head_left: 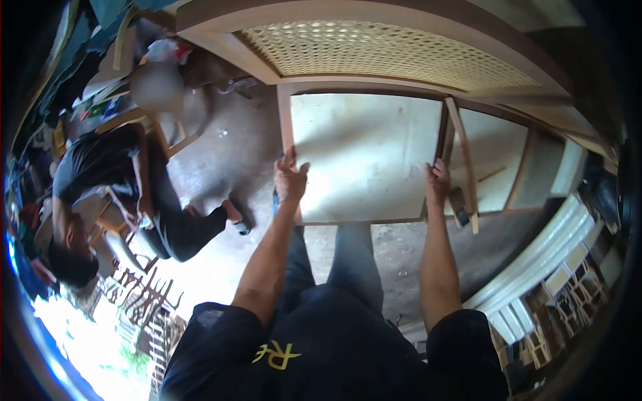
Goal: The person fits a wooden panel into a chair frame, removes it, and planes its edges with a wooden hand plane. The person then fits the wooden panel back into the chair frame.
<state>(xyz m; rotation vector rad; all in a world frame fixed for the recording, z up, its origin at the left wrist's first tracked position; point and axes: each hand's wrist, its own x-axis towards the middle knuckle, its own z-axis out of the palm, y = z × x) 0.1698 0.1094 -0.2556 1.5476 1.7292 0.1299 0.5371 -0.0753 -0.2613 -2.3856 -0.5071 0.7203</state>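
A large pale board (368, 157) with a brown wooden edge stands in front of my legs. My left hand (291, 180) is closed around its left edge, thumb on the pale face and fingers partly hidden. At the board's right edge, by a dark upright strip, my right hand (438, 179) has its fingers curled and its thumb toward the pale face. Above the board runs a brown wooden frame with a woven cane panel (381, 53). A thin wooden strip (463, 157) leans just right of my right hand, over a second pale panel (491, 154).
A person in dark clothes (100, 160) sits low at the left, near wooden chair parts (124, 250). A long whitish ribbed bundle (535, 260) lies at the right, beside small wooden frames (575, 287). Concrete floor (227, 134) shows left of the board.
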